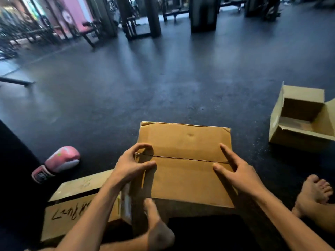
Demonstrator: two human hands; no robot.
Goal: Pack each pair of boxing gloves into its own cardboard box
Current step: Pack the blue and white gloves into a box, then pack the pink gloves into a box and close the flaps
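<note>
A closed cardboard box (184,142) sits on the dark floor right in front of me, its two top flaps meeting in a seam across the middle. My left hand (130,165) rests at the left end of that seam, thumb and fingers curled around the flap corner. My right hand (235,169) lies on the right end of the seam with fingers spread, pressing the flaps flat. A single pink and white boxing glove (58,163) lies on the floor to the left, apart from the boxes. What is inside the closed box is hidden.
A second cardboard box (76,201) with black handwriting sits at lower left, touching the middle box. An open, empty box (301,120) stands at the right. My bare feet (313,192) flank the middle box. Gym racks and punching bags (154,15) stand far behind.
</note>
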